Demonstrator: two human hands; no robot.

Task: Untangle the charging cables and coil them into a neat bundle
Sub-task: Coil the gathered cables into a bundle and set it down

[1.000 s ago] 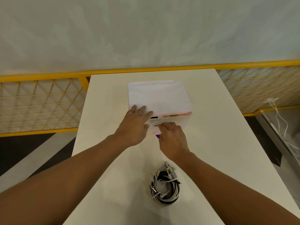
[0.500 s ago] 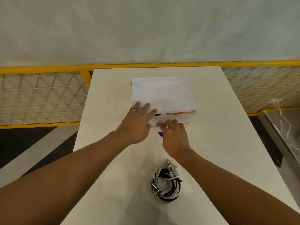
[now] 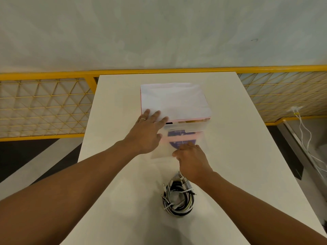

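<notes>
A coiled bundle of black and white charging cables (image 3: 177, 198) lies on the white table (image 3: 230, 156) near its front, just behind my right wrist. Further back stands a pink drawer box (image 3: 175, 101) with white paper on top. My left hand (image 3: 146, 133) rests flat on the box's front left corner, fingers straight. My right hand (image 3: 192, 159) grips the front edge of a translucent drawer (image 3: 198, 137), which sticks out of the box toward me. A purple round item shows through the drawer.
A yellow mesh railing (image 3: 44, 106) runs behind the table and on both sides. White cords (image 3: 304, 128) hang from a plug at the right, off the table. Dark floor lies left of the table.
The drawer has slid out of the box toward me with my right hand on its front. My left hand has stayed on the box top.
</notes>
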